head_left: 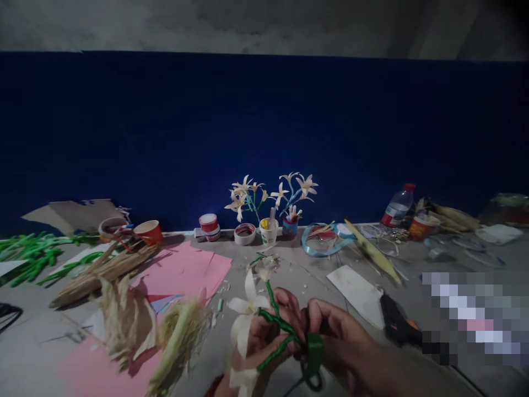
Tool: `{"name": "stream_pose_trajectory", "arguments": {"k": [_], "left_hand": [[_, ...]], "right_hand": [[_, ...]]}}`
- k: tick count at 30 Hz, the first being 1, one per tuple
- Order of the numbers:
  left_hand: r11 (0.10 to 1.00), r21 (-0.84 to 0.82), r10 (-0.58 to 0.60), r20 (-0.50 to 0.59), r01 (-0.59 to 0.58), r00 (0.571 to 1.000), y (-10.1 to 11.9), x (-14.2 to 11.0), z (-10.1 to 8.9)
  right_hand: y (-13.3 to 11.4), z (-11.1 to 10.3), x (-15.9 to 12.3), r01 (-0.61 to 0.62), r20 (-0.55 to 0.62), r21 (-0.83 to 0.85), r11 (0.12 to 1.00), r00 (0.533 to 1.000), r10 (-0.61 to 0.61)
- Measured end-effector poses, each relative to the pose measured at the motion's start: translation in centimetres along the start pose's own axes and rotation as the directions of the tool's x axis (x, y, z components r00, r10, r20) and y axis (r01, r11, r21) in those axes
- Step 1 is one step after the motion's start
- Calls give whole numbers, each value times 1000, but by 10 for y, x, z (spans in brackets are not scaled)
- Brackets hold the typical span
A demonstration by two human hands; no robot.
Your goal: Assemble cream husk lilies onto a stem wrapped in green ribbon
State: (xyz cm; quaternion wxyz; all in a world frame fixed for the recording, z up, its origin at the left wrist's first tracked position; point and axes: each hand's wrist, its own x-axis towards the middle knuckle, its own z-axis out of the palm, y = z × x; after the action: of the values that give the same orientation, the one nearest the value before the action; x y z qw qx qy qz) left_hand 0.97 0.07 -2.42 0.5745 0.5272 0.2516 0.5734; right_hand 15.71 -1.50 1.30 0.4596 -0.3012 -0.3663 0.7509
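A handmade flower stem (276,315), wrapped in green and branching, is pinched in my left hand (268,339). Pale petals make up the white flower (247,307) on its left branch; other pale blooms sit at the upper and lower branch tips. My right hand (341,331) is closed beside the stem's joint, fingertips pressed on the green ribbon (314,353). From there the ribbon hangs in a loop below the fingers. Both hands meet at the front centre of the table, and my left palm is partly hidden behind the stem.
Pink paper (177,273), corn husks (126,322) and green wrapped stems (33,256) lie left. At the back, a white cup (268,234) and a blue cup (290,226) stand near finished flowers (243,196). A glue gun (399,322), white card (357,292) and bottle (399,207) are right.
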Motion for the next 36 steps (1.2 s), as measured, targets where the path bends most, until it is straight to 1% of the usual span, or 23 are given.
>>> {"name": "stream_pose_trajectory", "arguments": {"k": [1, 3, 6, 8, 10, 12, 14, 18, 20, 23, 26, 29, 31, 33, 35, 36], "left_hand": [[999, -47, -1, 13, 2, 1000, 1, 0, 1], [997, -74, 0, 16, 2, 1000, 4, 0, 3], [999, -39, -17, -46, 15, 999, 10, -2, 7], [999, 19, -35, -105, 37, 994, 13, -4, 8], [992, 125, -16, -142, 34, 990, 14, -5, 8], [976, 219, 15, -158, 20, 987, 13, -7, 6], [962, 274, 53, -162, -7, 985, 10, -8, 3], [952, 304, 93, -159, -41, 983, 10, -10, 3], [963, 267, 83, -178, -33, 981, 12, -10, 7], [980, 195, 86, -201, -46, 976, 14, -9, 12], [999, 0, 47, -214, -48, 976, 11, -9, 14], [982, -186, -68, -239, 24, 969, 8, -10, 15], [968, -235, -145, -237, 88, 961, 8, -12, 14], [953, -273, -193, -218, 131, 957, 8, -13, 13], [951, -271, -207, -190, 152, 960, 6, -13, 10], [954, -258, -201, -186, 150, 962, 5, -12, 9]], "right_hand": [[0, 0, 0, 16, -5, 1, 1000, 1000, -16], [1, 1, 1, 62, -28, -22, 998, 998, -62], [5, -1, 2, 180, -50, -101, 979, 981, -185], [10, -5, 3, 298, -39, -174, 939, 950, -309], [16, -9, 4, 390, -11, -250, 886, 914, -405], [20, -13, 5, 433, 10, -305, 848, 892, -452], [23, -13, 5, 447, 11, -335, 829, 882, -471], [24, -5, 3, 478, -61, -322, 817, 851, -522], [23, 0, 2, 480, -86, -267, 836, 852, -516], [20, 2, 3, 423, -87, -167, 891, 894, -440], [15, -1, 6, 315, -42, -116, 942, 946, -322], [8, -1, 5, 217, -22, -124, 968, 975, -221], [3, 2, 4, 159, -28, -135, 978, 986, -164], [-1, 5, 2, 102, -36, -123, 987, 994, -107], [-2, 7, 3, 62, -38, -99, 993, 997, -66], [-2, 7, 4, 64, -34, -96, 993, 997, -68]]}}
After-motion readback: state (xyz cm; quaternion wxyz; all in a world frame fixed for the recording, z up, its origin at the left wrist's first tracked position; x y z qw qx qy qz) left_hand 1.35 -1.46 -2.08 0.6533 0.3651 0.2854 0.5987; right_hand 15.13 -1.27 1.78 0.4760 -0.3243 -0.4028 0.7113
